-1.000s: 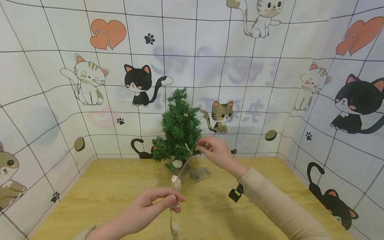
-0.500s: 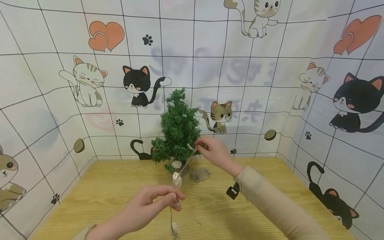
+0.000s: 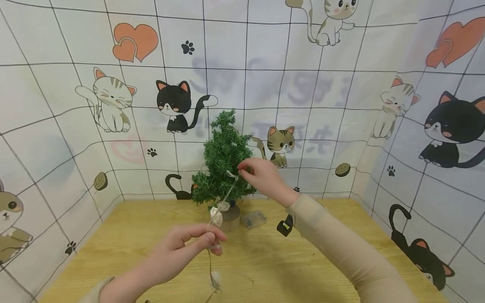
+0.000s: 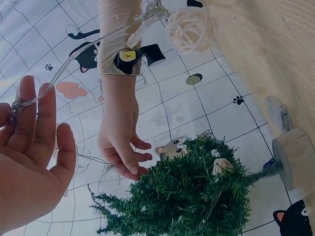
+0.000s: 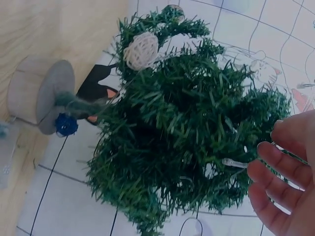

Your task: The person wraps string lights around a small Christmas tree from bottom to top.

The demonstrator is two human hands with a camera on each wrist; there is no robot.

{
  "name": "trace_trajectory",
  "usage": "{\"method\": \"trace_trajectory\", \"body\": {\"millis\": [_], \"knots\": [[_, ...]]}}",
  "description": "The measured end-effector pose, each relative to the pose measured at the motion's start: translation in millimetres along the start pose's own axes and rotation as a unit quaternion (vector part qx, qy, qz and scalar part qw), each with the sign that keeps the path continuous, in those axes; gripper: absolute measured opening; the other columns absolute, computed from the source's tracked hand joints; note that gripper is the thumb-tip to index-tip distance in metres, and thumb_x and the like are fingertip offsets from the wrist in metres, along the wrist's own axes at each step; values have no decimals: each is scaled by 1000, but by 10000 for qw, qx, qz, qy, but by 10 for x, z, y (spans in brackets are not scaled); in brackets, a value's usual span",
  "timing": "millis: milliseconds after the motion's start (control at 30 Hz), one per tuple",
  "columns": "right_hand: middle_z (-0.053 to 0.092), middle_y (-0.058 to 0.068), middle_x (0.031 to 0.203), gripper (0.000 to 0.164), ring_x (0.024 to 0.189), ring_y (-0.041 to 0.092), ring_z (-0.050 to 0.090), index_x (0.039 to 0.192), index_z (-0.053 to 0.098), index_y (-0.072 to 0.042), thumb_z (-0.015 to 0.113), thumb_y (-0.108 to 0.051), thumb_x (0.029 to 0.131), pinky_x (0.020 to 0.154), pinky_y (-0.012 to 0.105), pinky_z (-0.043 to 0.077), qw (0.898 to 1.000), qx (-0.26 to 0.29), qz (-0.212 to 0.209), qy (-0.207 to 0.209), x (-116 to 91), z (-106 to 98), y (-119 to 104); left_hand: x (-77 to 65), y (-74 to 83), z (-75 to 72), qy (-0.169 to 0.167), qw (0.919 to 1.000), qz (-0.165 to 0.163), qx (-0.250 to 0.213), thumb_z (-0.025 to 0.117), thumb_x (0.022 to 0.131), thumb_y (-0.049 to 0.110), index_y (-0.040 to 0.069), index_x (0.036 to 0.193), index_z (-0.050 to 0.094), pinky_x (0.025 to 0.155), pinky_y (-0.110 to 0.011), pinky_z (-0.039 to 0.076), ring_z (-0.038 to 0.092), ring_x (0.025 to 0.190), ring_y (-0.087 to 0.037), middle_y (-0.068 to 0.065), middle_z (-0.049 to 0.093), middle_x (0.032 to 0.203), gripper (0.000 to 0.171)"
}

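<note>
A small green artificial Christmas tree [image 3: 225, 155] stands on a round wooden base [image 3: 230, 219]. My right hand [image 3: 261, 174] is at the front right of its branches and pinches the thin wire of a string of lights between thumb and fingertips. A clear bulb tip [image 5: 235, 163] sticks out by those fingers in the right wrist view. Nearer me, my left hand [image 3: 189, 248] holds the same wire string, which carries whitish woven balls [image 3: 216, 216]. Below the left hand hangs another ball [image 3: 215, 279]. One woven ball [image 5: 141, 51] sits among the lower branches.
A clear battery box [image 3: 254, 219] lies on the wooden table [image 3: 310, 261] just right of the base. Behind and at both sides rises a cat-print cloth [image 3: 303, 84]. A black strap-like device [image 3: 285, 225] is on my right wrist.
My right hand has moved left and up across the front of the tree, with the wire in its fingers. My left hand has shifted slightly left and up, carrying its stretch of the string.
</note>
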State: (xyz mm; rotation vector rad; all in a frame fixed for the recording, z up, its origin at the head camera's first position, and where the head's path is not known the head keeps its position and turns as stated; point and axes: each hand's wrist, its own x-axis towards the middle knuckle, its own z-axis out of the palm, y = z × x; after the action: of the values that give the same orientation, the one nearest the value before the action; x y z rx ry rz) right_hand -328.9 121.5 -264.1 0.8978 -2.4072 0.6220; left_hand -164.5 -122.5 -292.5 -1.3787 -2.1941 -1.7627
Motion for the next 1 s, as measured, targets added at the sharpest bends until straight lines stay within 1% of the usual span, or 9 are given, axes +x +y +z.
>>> {"method": "trace_trajectory", "body": {"millis": [133, 233, 400, 567, 667, 733, 867, 933, 1000], "knots": [[67, -2, 103, 17, 87, 12, 58, 109, 72, -14, 61, -20, 97, 75, 31, 47, 9995, -102, -115, -278, 80, 90, -40, -52, -14, -40, 145, 9998, 74, 108, 44, 102, -1, 5, 114, 67, 79, -36, 54, 68, 86, -21, -5, 70, 103, 27], [67, 0, 101, 16, 92, 16, 58, 106, 73, -12, 63, -19, 96, 79, 33, 47, 9983, -322, -434, -239, 129, 141, -51, -88, -22, -60, 228, 9995, 19, 210, 44, 102, -1, 6, 113, 68, 80, -35, 54, 68, 85, -19, -3, 70, 95, 27], [67, 3, 100, 10, 90, 21, 56, 97, 76, -12, 68, -16, 92, 79, 35, 44, 9926, -844, -871, -11, 150, 196, -43, -90, -40, -83, 257, 9991, -47, 339, 45, 102, 0, 8, 112, 68, 79, -34, 54, 68, 85, -18, -1, 70, 89, 26], [70, -2, 102, 15, 80, 16, 48, 100, 77, -17, 63, -20, 95, 69, 33, 37, 9862, -1310, -961, -304, 101, 289, -60, -91, -70, -96, 234, 9991, 168, 310, 44, 101, -3, 6, 112, 68, 77, -35, 55, 68, 83, -19, -3, 70, 92, 27], [71, -4, 104, 19, 78, 16, 44, 104, 76, -18, 60, -21, 96, 68, 34, 33, 9844, -1453, -935, -339, 68, 340, -79, -102, -75, -102, 250, 9988, 251, 342, 44, 100, -4, 5, 111, 68, 77, -35, 55, 69, 83, -18, -3, 70, 91, 28], [70, -3, 107, 19, 80, 17, 45, 106, 76, -18, 59, -20, 96, 70, 36, 32, 9849, -1449, -923, -229, 42, 363, -84, -115, -78, -105, 265, 9987, 270, 333, 44, 100, -4, 5, 112, 68, 77, -35, 55, 68, 83, -18, -3, 70, 91, 28], [68, 2, 115, 21, 90, 20, 52, 111, 74, -15, 62, -21, 95, 74, 37, 38, 9880, -1210, -953, 80, -34, 355, -67, -140, -85, -112, 296, 9990, 237, 225, 43, 101, -4, 4, 113, 67, 77, -34, 55, 68, 83, -19, -5, 69, 90, 29], [66, 5, 120, 24, 97, 22, 55, 114, 72, -12, 63, -21, 94, 79, 39, 41, 9904, -913, -1001, 277, -95, 335, -56, -147, -91, -120, 317, 9991, 195, 178, 42, 101, -4, 4, 113, 67, 78, -34, 54, 68, 84, -19, -5, 69, 89, 29], [63, 9, 124, 26, 103, 26, 56, 116, 71, -8, 65, -19, 93, 84, 42, 43, 9928, -419, -1008, 495, -180, 310, -73, -146, -98, -132, 339, 9992, 156, 142, 42, 102, -3, 4, 114, 67, 79, -34, 54, 68, 85, -19, -5, 69, 89, 28]]}}
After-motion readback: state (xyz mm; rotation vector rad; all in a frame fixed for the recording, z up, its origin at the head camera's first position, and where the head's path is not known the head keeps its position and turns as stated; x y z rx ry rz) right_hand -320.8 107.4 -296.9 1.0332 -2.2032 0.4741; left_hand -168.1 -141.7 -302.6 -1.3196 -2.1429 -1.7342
